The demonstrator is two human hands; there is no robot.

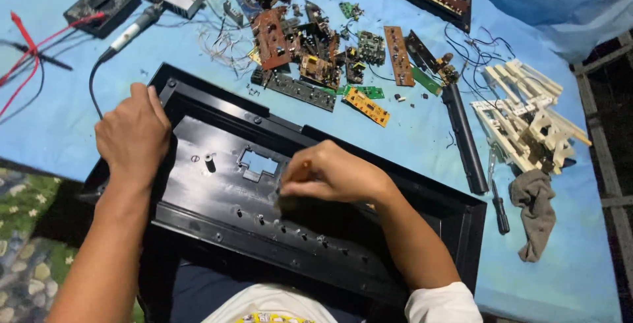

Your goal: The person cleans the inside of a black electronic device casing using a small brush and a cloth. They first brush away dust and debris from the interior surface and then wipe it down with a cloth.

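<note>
At nine o'clock the left hand (134,132) lies flat, fingers loose, on the upper left edge of a long black plastic casing (217,191) filling the centre of the blue surface (409,145). Toward four o'clock of it the right hand (333,175) pinches a small tool, barely visible, against the casing's inside. At twelve o'clock lie loose circuit boards (316,53); at three o'clock, a grey rag (535,207).

black multimeter (102,5) at top left, its screen too dim to read, no packages, labels, signs
</note>
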